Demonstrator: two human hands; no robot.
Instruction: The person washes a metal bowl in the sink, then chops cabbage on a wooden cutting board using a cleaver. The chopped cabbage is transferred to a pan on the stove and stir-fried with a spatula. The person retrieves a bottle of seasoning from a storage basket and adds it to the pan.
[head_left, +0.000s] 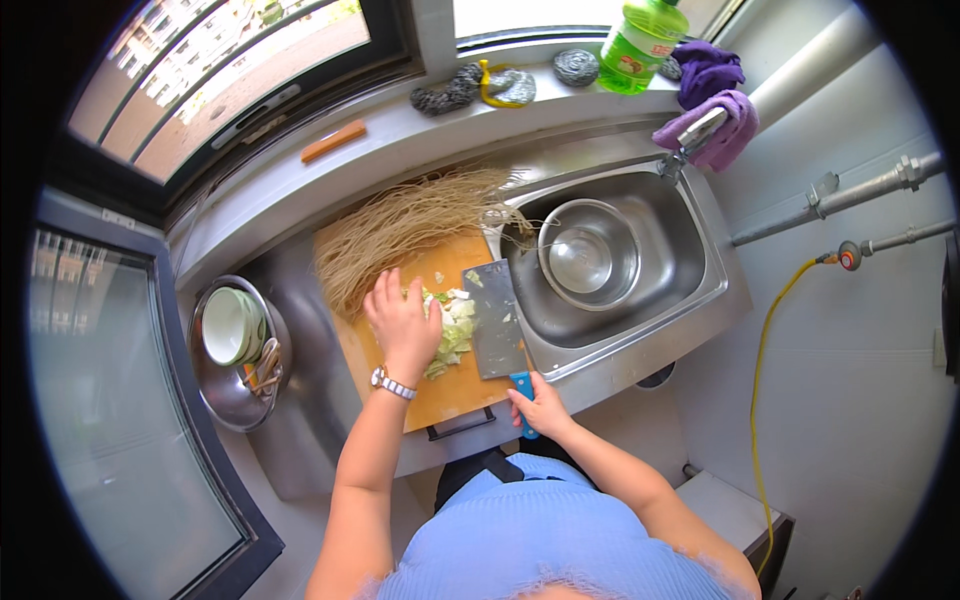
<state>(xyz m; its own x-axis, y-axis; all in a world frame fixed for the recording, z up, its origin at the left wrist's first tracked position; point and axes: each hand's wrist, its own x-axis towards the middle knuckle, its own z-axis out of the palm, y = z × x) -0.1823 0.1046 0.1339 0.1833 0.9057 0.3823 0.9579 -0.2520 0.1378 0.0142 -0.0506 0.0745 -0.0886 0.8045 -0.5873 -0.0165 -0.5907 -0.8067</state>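
Observation:
My right hand (544, 409) grips the blue handle of a cleaver (495, 319). Its broad blade lies flat at the right side of a wooden cutting board (450, 397), with small cabbage bits stuck on it. Chopped napa cabbage (454, 337) sits in a pile against the blade's left edge. On the pile's other side is my left hand (405, 322), fingers spread and thumb by the leaves; its palm side is hidden. Long dried noodles (405, 217) stretch across the far part of the board, some ends hanging over the sink.
A metal bowl (589, 255) sits in the steel sink (675, 247), below a faucet (694, 139). Left of the board, another steel basin (217, 390) holds stacked bowls (229, 326). A green detergent bottle (641, 49) and steel-wool scourers (576, 68) line the windowsill. An open window sash (135, 405) juts in left.

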